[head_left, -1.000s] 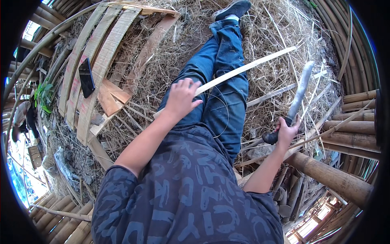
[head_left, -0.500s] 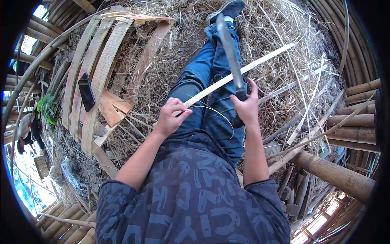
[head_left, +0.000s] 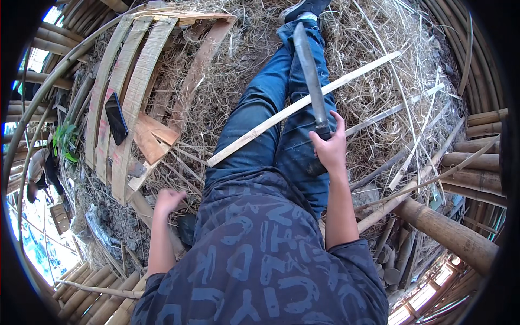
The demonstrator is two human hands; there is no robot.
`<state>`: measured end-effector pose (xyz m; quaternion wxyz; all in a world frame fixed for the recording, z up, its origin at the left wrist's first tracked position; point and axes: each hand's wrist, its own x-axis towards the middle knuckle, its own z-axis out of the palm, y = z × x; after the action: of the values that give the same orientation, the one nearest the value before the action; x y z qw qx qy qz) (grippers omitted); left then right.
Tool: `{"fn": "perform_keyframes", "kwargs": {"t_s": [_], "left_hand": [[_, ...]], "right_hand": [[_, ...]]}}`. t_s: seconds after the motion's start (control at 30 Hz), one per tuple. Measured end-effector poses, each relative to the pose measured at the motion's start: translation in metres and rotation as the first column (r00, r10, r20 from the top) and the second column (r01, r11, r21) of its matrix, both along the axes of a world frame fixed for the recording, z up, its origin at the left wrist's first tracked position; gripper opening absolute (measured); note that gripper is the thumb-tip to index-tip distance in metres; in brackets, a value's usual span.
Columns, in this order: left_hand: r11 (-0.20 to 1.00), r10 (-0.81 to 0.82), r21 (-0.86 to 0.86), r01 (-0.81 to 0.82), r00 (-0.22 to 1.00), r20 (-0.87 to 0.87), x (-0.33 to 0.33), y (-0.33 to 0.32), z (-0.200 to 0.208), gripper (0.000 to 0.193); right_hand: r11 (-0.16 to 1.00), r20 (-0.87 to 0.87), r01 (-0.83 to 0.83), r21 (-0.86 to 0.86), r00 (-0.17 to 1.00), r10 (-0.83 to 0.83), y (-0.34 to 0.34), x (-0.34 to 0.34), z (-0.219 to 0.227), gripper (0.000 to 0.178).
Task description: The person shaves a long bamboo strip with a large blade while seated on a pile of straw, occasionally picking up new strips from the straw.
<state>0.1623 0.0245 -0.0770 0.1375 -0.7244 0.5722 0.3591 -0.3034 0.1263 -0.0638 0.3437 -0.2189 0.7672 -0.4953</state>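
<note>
My right hand [head_left: 331, 147] grips the dark handle of a machete [head_left: 311, 76]. The long grey blade points away from me over my lower leg and crosses above a pale wooden strip [head_left: 303, 104]. That strip lies slantwise over both thighs, its near end by my left hip and its far end over the straw at the right. Out to the left of my hip is my left hand [head_left: 170, 200], off the strip, with its fingers drawn together. Whether anything thin is between those fingers I cannot make out.
A black phone [head_left: 116, 119] rests on wooden slats [head_left: 138, 81] at the left. Straw [head_left: 374, 103] and split strips [head_left: 398, 119] cover the ground around my legs. A thick bamboo pole [head_left: 444, 230] juts in at the right. Far left, another person [head_left: 40, 170] is partly visible.
My left hand has left the wooden strip and swung down and left, beside my hip. The thin curled sliver over my lap is gone from there. The machete stays in my right hand.
</note>
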Motion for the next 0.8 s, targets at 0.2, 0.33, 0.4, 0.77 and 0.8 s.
{"fn": "perform_keyframes", "kwargs": {"t_s": [0.2, 0.33, 0.4, 0.77, 0.8], "left_hand": [[0.927, -0.368, 0.125, 0.353, 0.919, 0.142, -0.081, -0.006, 0.054, 0.053], [0.779, -0.571, -0.362, 0.513, 0.818, -0.071, -0.146, -0.024, 0.053, 0.054], [0.727, -0.664, -0.238, 0.644, 0.748, -0.005, -0.161, -0.021, 0.045, 0.059], [0.67, -0.729, -0.199, 0.715, 0.684, 0.002, -0.198, -0.005, 0.056, 0.039], [0.661, -0.744, -0.181, 0.728, 0.667, -0.037, -0.203, -0.004, 0.058, 0.041]], "right_hand": [[0.997, -0.002, 0.079, 0.01, 0.997, -0.079, 0.027, -0.008, 0.0, 0.072], [0.987, 0.011, 0.155, -0.032, 0.988, -0.155, 0.037, -0.004, 0.0, 0.076], [0.986, 0.037, 0.167, -0.031, 0.986, -0.165, 0.045, -0.003, -0.001, 0.077], [0.998, -0.341, 0.047, 0.044, 0.94, -0.029, 0.049, -0.003, -0.014, 0.035], [0.999, -0.371, 0.025, 0.043, 0.928, -0.007, 0.048, 0.0, 0.0, 0.034]]}}
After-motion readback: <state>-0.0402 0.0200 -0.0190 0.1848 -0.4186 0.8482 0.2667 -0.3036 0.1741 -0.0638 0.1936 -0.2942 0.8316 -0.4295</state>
